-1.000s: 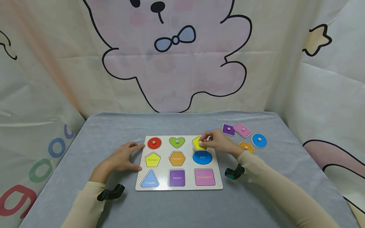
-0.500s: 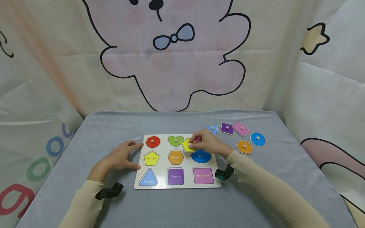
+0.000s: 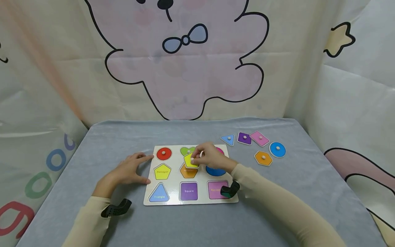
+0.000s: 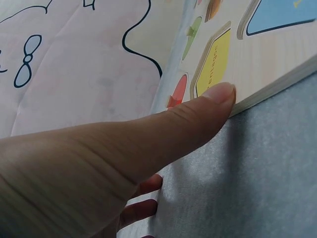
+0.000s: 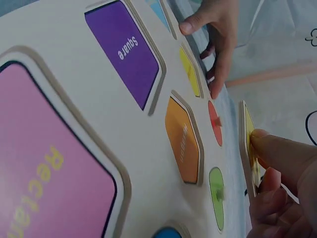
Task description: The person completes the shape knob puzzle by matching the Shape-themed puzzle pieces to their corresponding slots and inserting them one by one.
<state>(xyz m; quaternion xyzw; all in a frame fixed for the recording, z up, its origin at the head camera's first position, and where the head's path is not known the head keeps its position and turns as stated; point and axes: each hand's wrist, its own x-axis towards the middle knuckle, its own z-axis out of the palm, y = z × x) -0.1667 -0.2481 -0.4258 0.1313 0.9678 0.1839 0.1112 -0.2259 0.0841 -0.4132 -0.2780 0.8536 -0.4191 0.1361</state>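
Note:
My right hand [image 3: 211,158] pinches a yellow pentagon puzzle piece [image 3: 189,160] by its knob and carries it above the white shape puzzle board [image 3: 174,195]. In the right wrist view the yellow piece [image 5: 246,148] is tilted on edge, clear of the board. My left hand [image 3: 126,170] rests at the board's left edge with thumb and index finger spread; in the left wrist view the thumb [image 4: 198,111] touches the corner beside the pentagon recess [image 4: 215,62]. A red circle piece [image 3: 164,153] and a green heart piece [image 3: 185,150] sit in the top row, the heart partly hidden.
Loose knobbed pieces lie on the grey cloth beyond the board's right: a blue triangle [image 3: 228,139], a purple square [image 3: 244,138], a pink rectangle [image 3: 260,138], an orange hexagon [image 3: 263,158] and a blue oval [image 3: 277,150]. A printed curtain [image 3: 185,75] hangs behind the table.
My right hand has moved left with the yellow pentagon, from the board's top right corner to over the heart and hexagon places. The left hand stays at the board's left edge.

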